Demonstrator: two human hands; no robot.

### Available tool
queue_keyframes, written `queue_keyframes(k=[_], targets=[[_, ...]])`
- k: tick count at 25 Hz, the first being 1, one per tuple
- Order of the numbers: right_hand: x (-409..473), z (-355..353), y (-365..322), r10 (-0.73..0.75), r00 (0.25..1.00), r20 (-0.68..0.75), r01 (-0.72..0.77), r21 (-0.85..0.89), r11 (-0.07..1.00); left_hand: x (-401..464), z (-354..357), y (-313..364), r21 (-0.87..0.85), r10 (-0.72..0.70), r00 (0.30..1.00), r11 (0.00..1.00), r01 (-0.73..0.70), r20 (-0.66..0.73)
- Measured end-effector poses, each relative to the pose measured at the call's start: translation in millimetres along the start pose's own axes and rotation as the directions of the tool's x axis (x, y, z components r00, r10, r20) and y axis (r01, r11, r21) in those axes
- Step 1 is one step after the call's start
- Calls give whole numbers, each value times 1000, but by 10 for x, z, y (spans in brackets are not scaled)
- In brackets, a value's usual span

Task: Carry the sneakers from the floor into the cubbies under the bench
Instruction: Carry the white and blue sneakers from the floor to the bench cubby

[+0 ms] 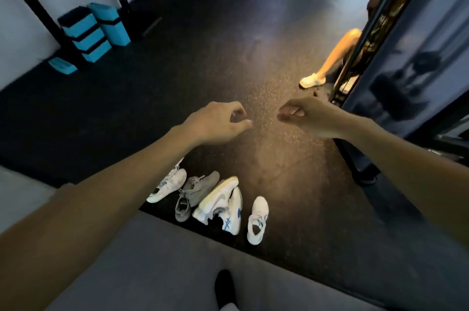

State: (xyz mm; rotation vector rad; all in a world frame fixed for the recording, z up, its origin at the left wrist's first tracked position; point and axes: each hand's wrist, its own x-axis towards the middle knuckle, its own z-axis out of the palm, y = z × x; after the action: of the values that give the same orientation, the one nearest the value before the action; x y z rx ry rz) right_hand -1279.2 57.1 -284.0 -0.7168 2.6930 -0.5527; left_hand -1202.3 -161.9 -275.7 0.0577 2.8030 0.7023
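Both hands, left hand (215, 121) and right hand (308, 117), hover loosely curled with nothing in their grip, over sneakers (215, 202) piled on the floor (291, 171) beside the desk (165, 260).

Dark speckled floor (291, 171) bears clustered sneakers (218, 204) beside grey bench (157, 260).

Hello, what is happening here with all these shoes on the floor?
A person is reaching out over the dark gym floor with both arms. The left hand and the right hand have loosely curled fingers and hold nothing. Below them, a cluster of sneakers lies on the floor beside a grey bench: a white sneaker, a grey pair, and white sneakers with blue marks. None has been picked up yet; the cubbies are not visible.
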Motion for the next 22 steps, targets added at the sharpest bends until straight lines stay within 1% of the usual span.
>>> queue_keyframes(k=[3, 6, 12, 16, 19, 22], targets=[[591, 716, 379, 72, 995, 70, -75, 41, 996, 578, 552, -613, -37, -62, 991, 997, 67, 116], [1023, 1507, 830, 112, 987, 115, -121, 78, 990, 1064, 1268, -1138, -12, -93, 983, 995, 96, 157], [1617, 3627, 1968, 152, 970, 189, -175, 114, 978, 1925, 3340, -2299, -71, -110, 963, 989, 131, 245], [1731, 4933, 2599, 213, 950, 226, -245, 123, 962, 2170, 4620, -2905, -100, -161, 952, 976, 193, 260], [1637, 5901, 2926, 232, 931, 281, -286, 169, 943, 2138, 5546, -3370, -107, -195, 918, 964, 245, 345], [1441, 6609, 3118, 259, 906, 334, -339, 211, 917, 2003, 6226, -3767, -106, -253, 878, 942, 320, 406]])
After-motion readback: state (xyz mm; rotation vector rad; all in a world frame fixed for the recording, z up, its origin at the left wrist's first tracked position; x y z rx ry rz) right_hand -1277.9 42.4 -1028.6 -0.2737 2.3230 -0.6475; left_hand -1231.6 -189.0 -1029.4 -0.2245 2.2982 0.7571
